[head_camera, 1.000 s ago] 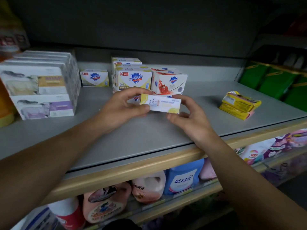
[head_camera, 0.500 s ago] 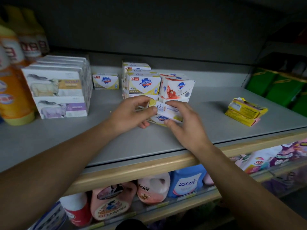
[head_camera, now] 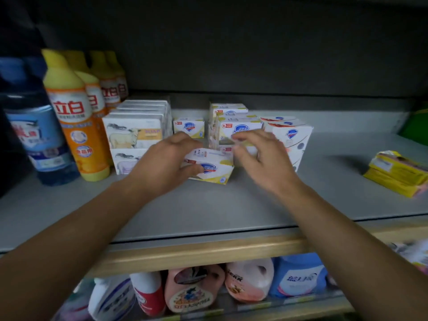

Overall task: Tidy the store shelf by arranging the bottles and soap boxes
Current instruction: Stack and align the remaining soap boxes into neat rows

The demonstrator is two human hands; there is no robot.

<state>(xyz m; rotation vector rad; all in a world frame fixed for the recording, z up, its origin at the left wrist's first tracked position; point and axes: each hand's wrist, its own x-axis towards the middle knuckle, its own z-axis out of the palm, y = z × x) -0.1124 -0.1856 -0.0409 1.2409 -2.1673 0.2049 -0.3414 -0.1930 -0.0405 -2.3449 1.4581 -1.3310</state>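
Left hand (head_camera: 165,162) grips the soap box (head_camera: 212,166) on the shelf (head_camera: 208,212); right hand (head_camera: 261,156) hovers loose beside it.

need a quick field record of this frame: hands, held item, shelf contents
left hand: grips yellow-white soap box, box on the shelf
right hand: blurred, fingers spread above the box, contact unclear
behind: soap box stacks
left: sheep-print boxes, yellow-capped bottles, blue bottle
right: yellow packets
lower shelf: detergent jugs
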